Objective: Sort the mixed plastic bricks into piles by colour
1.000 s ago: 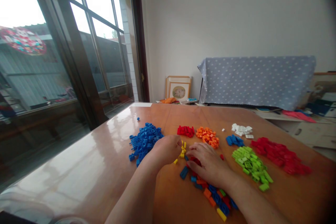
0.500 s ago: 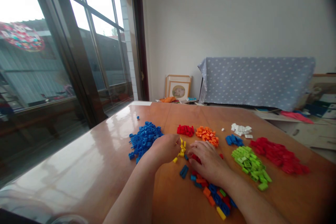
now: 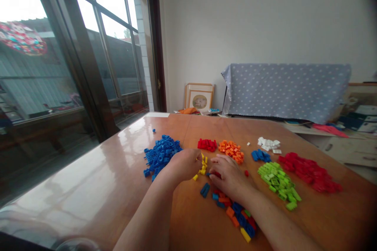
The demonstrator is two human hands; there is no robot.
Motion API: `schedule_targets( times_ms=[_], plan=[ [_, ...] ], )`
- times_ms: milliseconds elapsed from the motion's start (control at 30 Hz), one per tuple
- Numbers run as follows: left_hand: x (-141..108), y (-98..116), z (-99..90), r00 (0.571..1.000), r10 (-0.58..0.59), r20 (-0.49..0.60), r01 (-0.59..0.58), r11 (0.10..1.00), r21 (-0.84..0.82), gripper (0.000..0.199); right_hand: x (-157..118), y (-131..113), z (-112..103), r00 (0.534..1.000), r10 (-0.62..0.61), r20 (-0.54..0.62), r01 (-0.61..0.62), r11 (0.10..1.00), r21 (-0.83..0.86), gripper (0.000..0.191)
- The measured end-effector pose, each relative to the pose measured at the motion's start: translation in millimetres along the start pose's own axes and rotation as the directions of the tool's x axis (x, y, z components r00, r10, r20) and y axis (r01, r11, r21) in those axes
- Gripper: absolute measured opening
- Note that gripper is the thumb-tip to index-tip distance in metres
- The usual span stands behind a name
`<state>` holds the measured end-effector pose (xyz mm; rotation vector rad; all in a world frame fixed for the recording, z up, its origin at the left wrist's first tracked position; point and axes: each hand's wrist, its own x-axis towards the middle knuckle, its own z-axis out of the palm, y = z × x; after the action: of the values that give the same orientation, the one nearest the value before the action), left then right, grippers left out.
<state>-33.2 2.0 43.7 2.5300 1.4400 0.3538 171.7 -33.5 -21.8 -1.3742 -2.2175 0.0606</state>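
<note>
My left hand (image 3: 186,165) is closed, its fingers curled in beside a small group of yellow toy bricks (image 3: 204,170). Whatever its fingertips grip, if anything, is hidden. Just right of the yellow bricks, my right hand (image 3: 228,176) reaches over the upper end of a mixed pile (image 3: 232,211) of red, blue, orange, green and yellow bricks. The fingers of this hand are bent but apart, and a red piece shows under them. A pair of dark blue bricks (image 3: 205,190) lies between my forearms.
On the wooden table (image 3: 118,196) sit sorted piles: blue pieces (image 3: 163,152), red bricks (image 3: 207,144), orange bricks (image 3: 231,150), white bricks (image 3: 268,144), blue bricks (image 3: 260,155), lime green bricks (image 3: 278,182) and a larger red pile (image 3: 309,172). One red brick (image 3: 246,173) lies apart.
Both hands stay nearly in place over the same bricks. The whole view has shifted slightly, and a lone red brick right of my right hand shows more clearly.
</note>
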Motion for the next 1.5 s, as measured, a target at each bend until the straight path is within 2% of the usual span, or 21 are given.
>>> schedule_targets(
  times_ms=[167,367,500,600,800,933,1067,1300,1400,1500],
  plan=[
    [1,-3,0.5,1.000,0.009,-0.004,-0.009,1.000,0.021,0.028,-9,0,-17,0.994,-0.065,0.089,0.055,0.993,0.106,0.017],
    [0,6,-7.5,0.998,0.012,0.061,-0.013,1.000,0.005,0.027,-12,-8,-19,0.976,-0.141,0.166,0.123,0.986,0.113,0.022],
    [-3,13,-9.9,0.995,0.012,0.095,-0.006,0.998,-0.063,0.025,-8,-3,-18,0.981,-0.174,0.092,0.163,0.980,0.110,0.033],
    [-4,19,-9.9,0.990,0.026,0.137,-0.013,0.995,-0.095,0.025,-8,7,-19,0.992,-0.121,0.025,0.119,0.990,0.078,0.031],
    [-8,34,-10.9,0.989,-0.007,0.146,-0.008,0.995,0.103,0.026,-10,26,-21,0.997,-0.004,-0.075,0.006,0.999,0.035,0.026],
    [-24,43,-4.9,0.988,-0.091,0.125,0.065,0.978,0.197,0.029,-9,31,-21,0.995,0.033,-0.094,-0.030,0.999,0.040,0.025],
    [-44,49,11.3,0.972,-0.189,0.141,0.156,0.964,0.216,0.039,-9,35,-18,0.993,0.033,-0.113,-0.028,0.999,0.042,0.024],
    [-59,59,30.2,0.965,-0.241,0.104,0.221,0.959,0.178,0.030,-10,40,-13,0.993,0.064,-0.099,-0.060,0.997,0.041,0.026],
    [-64,56,32.5,0.966,-0.244,0.083,0.229,0.959,0.165,0.027,-10,44,-12,0.994,0.056,-0.090,-0.054,0.998,0.035,0.027],
    [-71,42,31.3,0.967,-0.250,0.040,0.241,0.957,0.162,0.024,-10,47,-11,0.994,0.045,-0.099,-0.041,0.998,0.047,0.026]
  ],
)
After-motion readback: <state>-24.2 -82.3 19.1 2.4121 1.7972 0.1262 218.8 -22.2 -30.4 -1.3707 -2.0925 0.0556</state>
